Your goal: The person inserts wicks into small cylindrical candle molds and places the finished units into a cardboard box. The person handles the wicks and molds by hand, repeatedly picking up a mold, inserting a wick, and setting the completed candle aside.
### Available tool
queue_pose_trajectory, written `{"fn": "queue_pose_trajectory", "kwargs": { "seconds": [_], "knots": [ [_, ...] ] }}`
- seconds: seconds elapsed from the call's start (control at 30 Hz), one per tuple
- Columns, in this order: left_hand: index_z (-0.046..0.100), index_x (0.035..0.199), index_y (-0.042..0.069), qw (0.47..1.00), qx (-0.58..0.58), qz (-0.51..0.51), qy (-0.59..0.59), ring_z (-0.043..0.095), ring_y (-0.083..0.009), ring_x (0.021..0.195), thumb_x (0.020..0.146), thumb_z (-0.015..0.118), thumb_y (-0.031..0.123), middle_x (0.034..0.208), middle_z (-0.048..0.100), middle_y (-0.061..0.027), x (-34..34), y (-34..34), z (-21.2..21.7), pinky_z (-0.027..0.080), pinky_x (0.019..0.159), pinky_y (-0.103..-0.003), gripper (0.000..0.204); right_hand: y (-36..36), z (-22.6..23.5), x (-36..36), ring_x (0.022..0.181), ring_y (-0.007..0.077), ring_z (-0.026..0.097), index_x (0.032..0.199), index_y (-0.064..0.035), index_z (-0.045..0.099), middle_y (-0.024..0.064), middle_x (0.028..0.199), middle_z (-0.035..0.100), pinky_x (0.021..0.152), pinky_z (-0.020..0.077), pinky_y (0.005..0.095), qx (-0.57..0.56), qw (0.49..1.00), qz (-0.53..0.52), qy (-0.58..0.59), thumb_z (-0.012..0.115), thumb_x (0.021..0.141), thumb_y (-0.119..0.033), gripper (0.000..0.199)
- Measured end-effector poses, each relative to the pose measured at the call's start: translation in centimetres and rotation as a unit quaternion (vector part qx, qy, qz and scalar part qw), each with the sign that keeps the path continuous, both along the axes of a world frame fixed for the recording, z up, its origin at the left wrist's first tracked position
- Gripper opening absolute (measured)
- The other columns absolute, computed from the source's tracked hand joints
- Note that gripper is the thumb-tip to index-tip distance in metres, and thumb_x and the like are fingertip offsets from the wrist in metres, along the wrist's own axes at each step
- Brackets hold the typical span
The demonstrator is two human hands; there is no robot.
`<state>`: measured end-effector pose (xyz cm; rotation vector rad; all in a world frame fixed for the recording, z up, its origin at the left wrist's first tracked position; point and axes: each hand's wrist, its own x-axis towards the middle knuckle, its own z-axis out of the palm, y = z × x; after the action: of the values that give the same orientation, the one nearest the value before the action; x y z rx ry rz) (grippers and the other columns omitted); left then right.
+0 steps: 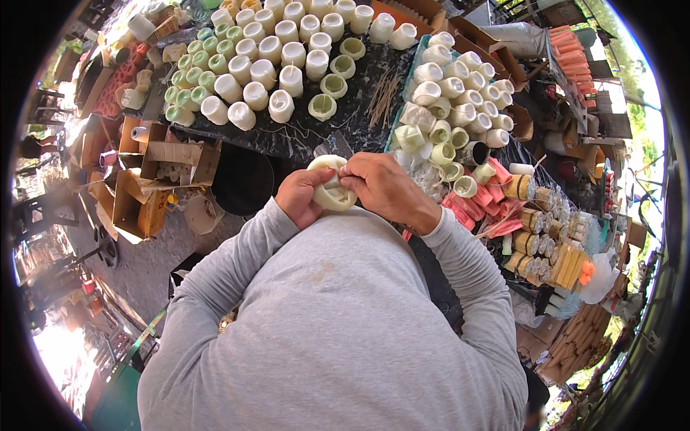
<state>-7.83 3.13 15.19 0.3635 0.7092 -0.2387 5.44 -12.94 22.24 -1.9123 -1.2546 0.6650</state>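
Close in front of my chest is a pale cream, round, hollow wax candle, its opening turned up toward me. My left hand wraps round its left side, thumb over the rim. From the right, my right hand reaches over the opening with its fingertips pinched together at the rim; what they pinch is too small to make out. Beyond my hands, many white candles stand in rows on the dark table, with smaller pale green ones to their left. Hollow greenish candles are nearest the candle I hold.
A tray of cream candle cups lies at the right, above pink wax pieces and bundled yellowish jars. Thin wick sticks lie on the table. Open cardboard boxes and a black bucket stand at the left.
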Motion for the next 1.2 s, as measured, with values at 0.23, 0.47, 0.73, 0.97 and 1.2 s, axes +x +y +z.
{"fn": "queue_pose_trajectory", "kwargs": {
  "seconds": [0.23,0.47,0.73,0.97,1.2],
  "knots": [
    [0.053,0.142,-0.004,0.999,-0.004,0.008,0.040,0.067,-0.0340,0.125,0.109,0.053,0.013,0.136,0.065,-0.0198,0.1,-0.4,-0.1,0.052,0.115,-0.053,0.037,0.2,-0.6,-0.8,0.077,0.0416,0.070,0.093,0.0020,0.068,0.0215,0.089,0.069,0.070,0.0557,0.0492,-0.017,0.997,0.020,-0.067,0.066,0.096,-0.011,0.013],
    [0.054,0.141,-0.003,0.998,0.027,-0.008,0.057,0.068,-0.0340,0.123,0.108,0.053,0.012,0.134,0.066,-0.0193,0.3,-0.7,0.2,0.053,0.114,-0.052,0.036,0.3,-2.0,-1.4,0.073,0.0399,0.071,0.093,0.0021,0.066,0.0220,0.087,0.069,0.066,0.0580,0.0482,-0.043,0.988,0.042,-0.143,0.068,0.092,-0.015,0.017],
    [0.059,0.137,0.000,0.999,-0.024,-0.021,0.035,0.070,-0.0327,0.118,0.107,0.055,0.019,0.129,0.069,-0.0176,1.0,-0.4,0.5,0.054,0.110,-0.051,0.035,-0.3,-2.6,-1.4,0.068,0.0410,0.069,0.089,0.0026,0.062,0.0216,0.082,0.065,0.060,0.0563,0.0496,0.007,0.992,-0.009,-0.123,0.071,0.088,-0.012,0.017],
    [0.061,0.133,-0.002,0.999,-0.020,-0.027,0.027,0.071,-0.0329,0.115,0.108,0.056,0.017,0.126,0.069,-0.0183,1.3,0.0,0.6,0.055,0.108,-0.051,0.033,-0.9,-2.3,-1.8,0.075,0.0431,0.068,0.093,0.0034,0.062,0.0219,0.088,0.066,0.066,0.0535,0.0494,0.016,0.997,-0.054,-0.059,0.067,0.092,-0.006,0.010],
    [0.058,0.137,-0.002,0.998,-0.062,-0.014,0.018,0.070,-0.0325,0.118,0.110,0.056,0.019,0.129,0.068,-0.0179,1.3,0.3,0.8,0.054,0.111,-0.052,0.034,-1.1,-2.1,-1.3,0.079,0.0443,0.068,0.101,0.0049,0.067,0.0224,0.092,0.067,0.073,0.0559,0.0487,0.067,0.996,-0.061,0.015,0.068,0.096,-0.006,0.012]
  ]
}}
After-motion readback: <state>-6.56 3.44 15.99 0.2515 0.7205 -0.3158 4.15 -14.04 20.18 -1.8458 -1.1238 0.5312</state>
